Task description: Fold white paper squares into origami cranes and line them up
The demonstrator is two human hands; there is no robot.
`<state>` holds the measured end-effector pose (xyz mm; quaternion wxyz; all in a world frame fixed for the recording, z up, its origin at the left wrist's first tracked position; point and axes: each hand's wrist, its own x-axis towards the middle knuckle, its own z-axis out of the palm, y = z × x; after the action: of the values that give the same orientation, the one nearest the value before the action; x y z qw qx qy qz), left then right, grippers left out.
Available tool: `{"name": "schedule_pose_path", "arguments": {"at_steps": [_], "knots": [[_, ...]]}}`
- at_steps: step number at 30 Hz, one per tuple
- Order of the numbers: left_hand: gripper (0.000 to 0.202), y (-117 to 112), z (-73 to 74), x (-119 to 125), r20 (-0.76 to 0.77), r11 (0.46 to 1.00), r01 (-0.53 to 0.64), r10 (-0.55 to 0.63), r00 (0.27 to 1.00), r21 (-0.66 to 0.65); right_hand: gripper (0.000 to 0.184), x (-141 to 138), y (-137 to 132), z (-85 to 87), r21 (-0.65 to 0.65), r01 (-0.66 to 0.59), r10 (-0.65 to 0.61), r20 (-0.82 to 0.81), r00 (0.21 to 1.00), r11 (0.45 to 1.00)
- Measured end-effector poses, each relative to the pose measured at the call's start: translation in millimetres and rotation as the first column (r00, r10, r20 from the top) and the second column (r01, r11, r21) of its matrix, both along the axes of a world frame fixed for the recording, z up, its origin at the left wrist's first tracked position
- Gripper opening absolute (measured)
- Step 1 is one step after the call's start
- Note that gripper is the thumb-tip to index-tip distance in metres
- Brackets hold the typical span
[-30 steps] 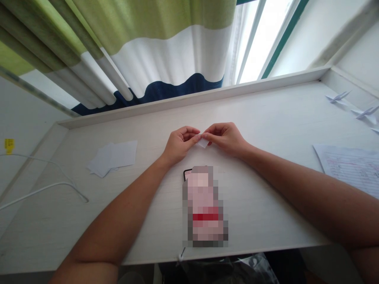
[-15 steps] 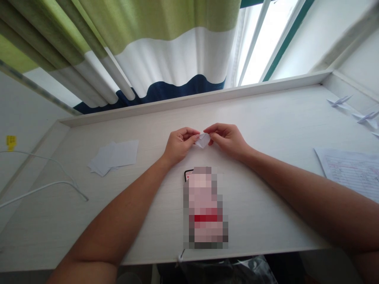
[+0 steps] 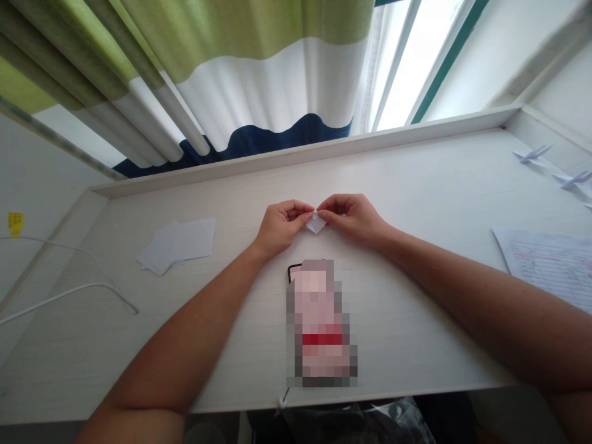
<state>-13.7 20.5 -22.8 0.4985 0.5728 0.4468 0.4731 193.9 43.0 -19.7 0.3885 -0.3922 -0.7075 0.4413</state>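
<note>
A small folded piece of white paper (image 3: 316, 224) is held between my two hands above the middle of the desk, with one corner pointing toward me. My left hand (image 3: 283, 227) pinches its left side between thumb and fingers. On the other side, my right hand (image 3: 354, 216) grips the paper near its top, thumb in front. The fingertips of both hands nearly meet there and hide the upper part of the folds.
A phone (image 3: 319, 324), its screen blurred out, lies close to me on the desk (image 3: 240, 320). Loose white paper sheets (image 3: 178, 245) are at left, near a white cable (image 3: 92, 287). Folded paper shapes (image 3: 531, 154) and a written sheet (image 3: 548, 265) lie at right.
My right thumb and fingers have moved left and closed onto the paper's top near my left fingertips. The left hand has hardly moved.
</note>
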Motion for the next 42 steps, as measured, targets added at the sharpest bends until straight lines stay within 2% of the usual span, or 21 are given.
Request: {"name": "schedule_pose_path", "arguments": {"at_steps": [6,14,23,30,42], "knots": [[0.032,-0.6,2.3,-0.9,-0.005,0.999,0.018,-0.018,1.000,-0.039,0.019,1.9,1.0,1.6,-0.035,-0.013,0.013,0.005,1.000,0.999],[0.032,2.1,0.8,-3.6,-0.053,0.999,0.029,-0.030,0.998,-0.028,0.019,2.7,2.9,-1.1,-0.005,-0.030,0.030,-0.053,0.998,1.000],[0.033,-0.7,1.4,-1.9,-0.032,1.000,-0.020,0.020,0.999,-0.004,0.021,1.8,5.1,-7.1,-0.046,-0.045,0.040,-0.098,0.994,0.998],[0.032,-0.8,1.7,-2.8,-0.030,0.999,-0.005,0.004,1.000,-0.043,0.018,4.1,4.3,-2.2,-0.005,-0.041,0.041,-0.040,0.998,0.999],[0.031,-0.4,2.6,-2.2,0.000,0.997,-0.027,0.027,1.000,-0.079,0.019,0.8,0.3,-3.8,0.091,-0.037,0.036,0.013,0.999,0.995]]}}
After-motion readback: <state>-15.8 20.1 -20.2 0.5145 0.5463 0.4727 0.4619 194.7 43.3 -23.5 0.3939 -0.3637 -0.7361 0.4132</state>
